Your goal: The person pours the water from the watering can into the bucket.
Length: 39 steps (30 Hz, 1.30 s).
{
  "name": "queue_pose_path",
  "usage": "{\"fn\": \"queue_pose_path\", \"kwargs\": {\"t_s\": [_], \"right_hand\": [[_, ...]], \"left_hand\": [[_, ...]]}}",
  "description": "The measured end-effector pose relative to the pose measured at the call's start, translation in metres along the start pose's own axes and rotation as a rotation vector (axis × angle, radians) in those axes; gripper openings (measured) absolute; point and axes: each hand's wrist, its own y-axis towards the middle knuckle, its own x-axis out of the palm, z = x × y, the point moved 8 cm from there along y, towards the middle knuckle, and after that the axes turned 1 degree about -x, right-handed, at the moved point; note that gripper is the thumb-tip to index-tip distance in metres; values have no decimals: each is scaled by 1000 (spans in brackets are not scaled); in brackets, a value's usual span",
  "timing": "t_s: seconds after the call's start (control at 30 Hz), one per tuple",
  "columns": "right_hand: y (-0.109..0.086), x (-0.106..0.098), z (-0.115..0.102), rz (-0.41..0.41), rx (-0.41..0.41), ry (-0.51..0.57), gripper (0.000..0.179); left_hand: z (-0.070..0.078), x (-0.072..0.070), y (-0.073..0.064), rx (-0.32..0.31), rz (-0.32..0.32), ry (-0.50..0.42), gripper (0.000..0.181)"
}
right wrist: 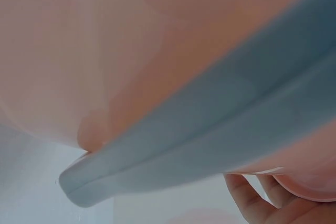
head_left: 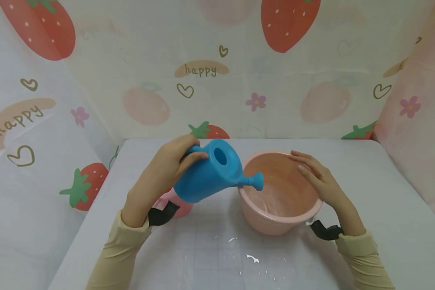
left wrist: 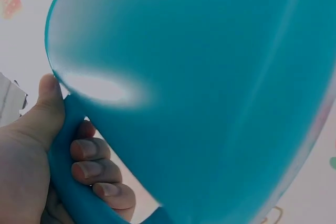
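Observation:
My left hand (head_left: 166, 165) grips the handle of a blue watering can (head_left: 206, 177), its fingers curled round the handle in the left wrist view. The can is tilted to the right, with its round top opening facing me. Its spout (head_left: 255, 181) reaches over the left rim of a pink basin (head_left: 272, 225). Ripples and shine show on the basin's floor. Over the basin's right rim lies my right hand (head_left: 320, 181), fingers fairly straight toward the far edge. In the right wrist view, two fingers (right wrist: 244, 198) touch the pink basin wall (right wrist: 63, 51).
Behind my left wrist stands a pink container (head_left: 184, 208), mostly hidden. Water drops (head_left: 253, 258) lie on the white table (head_left: 203, 249) in front of the basin. A strawberry-print cloth (head_left: 217, 104) hangs along the back and sides. Each wrist carries a black mount (head_left: 163, 214).

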Motion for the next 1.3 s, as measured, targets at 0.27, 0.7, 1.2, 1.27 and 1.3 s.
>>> {"fn": "queue_pose_path", "kwargs": {"t_s": [0.27,0.7,1.2,1.27,1.3], "right_hand": [[0,0,4,-3,-8,13,36],[0,0,1,-12,-6,17,36],[-1,-1,-2,-17,-6,25,37],[-1,-1,-1,-17,-10,25,37],[-1,-1,-1,-17,-12,28,37]], "left_hand": [[-11,-1,-12,-1,86,-20,17],[-27,-5,-30,-54,243,-95,17],[-43,-21,-51,-102,450,-117,25],[-46,-24,-54,-110,483,-117,26],[-47,-26,-55,-117,499,-117,25]]}}
